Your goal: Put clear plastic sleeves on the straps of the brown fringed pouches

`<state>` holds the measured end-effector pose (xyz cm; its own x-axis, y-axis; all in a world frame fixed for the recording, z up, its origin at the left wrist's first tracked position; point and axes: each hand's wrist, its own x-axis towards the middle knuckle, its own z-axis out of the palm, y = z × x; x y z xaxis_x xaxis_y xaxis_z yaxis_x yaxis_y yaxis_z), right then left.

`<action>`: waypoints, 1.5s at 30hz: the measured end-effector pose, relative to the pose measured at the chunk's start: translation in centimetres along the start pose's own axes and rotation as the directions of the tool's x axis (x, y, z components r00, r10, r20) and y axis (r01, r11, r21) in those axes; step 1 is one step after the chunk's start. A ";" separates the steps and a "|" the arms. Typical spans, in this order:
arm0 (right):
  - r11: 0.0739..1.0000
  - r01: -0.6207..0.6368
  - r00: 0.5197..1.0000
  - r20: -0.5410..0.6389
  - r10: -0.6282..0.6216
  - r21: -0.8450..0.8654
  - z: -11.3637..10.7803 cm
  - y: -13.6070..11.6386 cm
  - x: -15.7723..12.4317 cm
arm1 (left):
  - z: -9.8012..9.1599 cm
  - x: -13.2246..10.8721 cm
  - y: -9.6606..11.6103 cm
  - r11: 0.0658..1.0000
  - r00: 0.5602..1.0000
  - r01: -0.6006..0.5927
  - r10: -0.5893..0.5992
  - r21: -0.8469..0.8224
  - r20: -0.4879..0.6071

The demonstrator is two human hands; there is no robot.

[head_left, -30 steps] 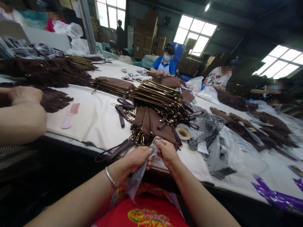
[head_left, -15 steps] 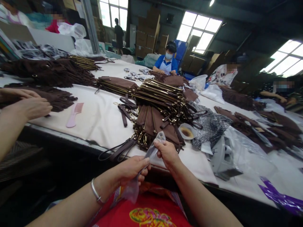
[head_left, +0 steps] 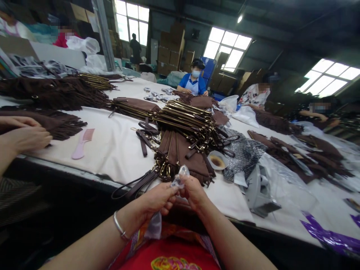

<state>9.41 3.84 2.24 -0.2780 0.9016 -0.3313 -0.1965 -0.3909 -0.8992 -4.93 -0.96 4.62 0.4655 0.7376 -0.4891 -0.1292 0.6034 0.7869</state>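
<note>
A clear plastic strip (head_left: 154,226), perhaps a narrow bag, runs through both my hands at the table's front edge. My left hand (head_left: 161,198) is closed on its middle, and the lower end hangs over my red apron. My right hand (head_left: 192,190) pinches its upper part, where a crumpled end sticks up. The two hands are nearly touching. Just beyond them lies a pile of brown pouches (head_left: 185,123) with gold zippers, clasps and wrist straps. A wrist strap (head_left: 142,183) from the pile droops over the edge left of my hands.
At left, a co-worker's hands (head_left: 25,135) are over brown fringed pieces, near a pink comb (head_left: 83,144). To the right stand a small bowl (head_left: 217,160) with brown residue, a grey dispenser (head_left: 261,191) and purple plastic (head_left: 326,234). Across the table sits a person in blue (head_left: 193,81).
My hands have come closer together along the plastic strip, and its upper end is now more bunched. The whole view has shifted slightly.
</note>
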 end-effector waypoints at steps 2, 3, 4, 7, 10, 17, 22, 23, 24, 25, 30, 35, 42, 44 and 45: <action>0.995 -0.031 0.998 -0.057 0.037 0.095 0.1 -0.1 0.6 | 0.2 -0.7 -0.5 0.999 0.999 0.006 -0.004 0.054 -0.050; 0.992 -0.027 0.994 -0.104 0.040 0.122 0.1 -0.2 0.9 | 0.3 -1.0 -0.8 0.996 0.997 0.003 0.004 0.085 -0.080; 0.990 -0.012 0.988 -0.148 0.032 0.138 0.2 -0.2 1.3 | 0.4 -1.4 -1.1 0.993 0.994 -0.007 0.019 0.116 -0.109; 0.985 0.028 0.976 -0.216 0.009 0.168 0.4 0.2 2.1 | 0.7 -2.4 -1.8 0.987 0.983 -0.030 0.058 0.156 -0.175; 0.979 0.048 0.966 -0.258 0.004 0.196 0.4 0.7 2.6 | 0.8 -2.9 -2.3 0.990 0.979 -0.018 0.047 0.143 -0.198; 0.946 -0.011 0.963 -0.251 0.097 0.324 -0.5 0.4 1.1 | 0.4 -2.8 -2.5 1.000 0.994 -0.016 0.015 -0.015 -0.110; 0.941 -0.161 0.987 0.059 0.151 0.297 0.8 1.2 -2.5 | 0.5 -2.4 -2.5 0.989 1.000 0.012 -0.015 -0.144 -0.020; 0.954 -0.139 0.989 0.076 0.124 0.265 1.2 1.3 -2.7 | 0.7 -2.3 -2.5 0.989 1.000 0.017 -0.020 -0.149 -0.018; 0.965 -0.115 0.992 0.069 0.102 0.237 1.6 1.4 -2.8 | 0.9 -2.3 -2.5 0.989 0.999 0.019 -0.023 -0.146 -0.025; 0.970 -0.097 0.995 0.039 0.090 0.222 2.0 1.4 -2.5 | 1.1 -2.2 -2.5 0.991 0.999 0.019 -0.024 -0.135 -0.037; 0.948 -0.125 0.974 -0.148 0.174 0.293 2.6 0.5 -0.1 | 1.5 -2.2 -2.4 0.999 0.995 0.027 -0.030 -0.034 -0.095; 0.933 -0.108 0.975 -0.146 0.167 0.344 2.4 0.0 0.8 | 0.5 -2.6 -2.3 1.000 0.995 0.009 -0.007 0.026 -0.101; 0.946 -0.027 0.985 -0.152 0.080 0.322 2.4 -0.1 0.9 | -0.9 -1.0 -0.6 0.993 0.999 -0.041 0.042 0.111 -0.009; 0.953 -0.007 0.987 -0.154 0.056 0.303 2.4 0.1 1.0 | -0.6 -0.1 0.3 0.996 0.997 -0.078 0.079 0.046 -0.018; 0.956 0.000 0.987 -0.153 0.047 0.293 2.2 0.1 1.0 | -0.4 0.3 0.6 0.995 0.995 -0.091 0.092 0.028 -0.049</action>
<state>7.00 4.25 2.43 -0.1398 0.8998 -0.4132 -0.4637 -0.4282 -0.7757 -5.24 -0.29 4.77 0.4085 0.8040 -0.4320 -0.1468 0.5250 0.8383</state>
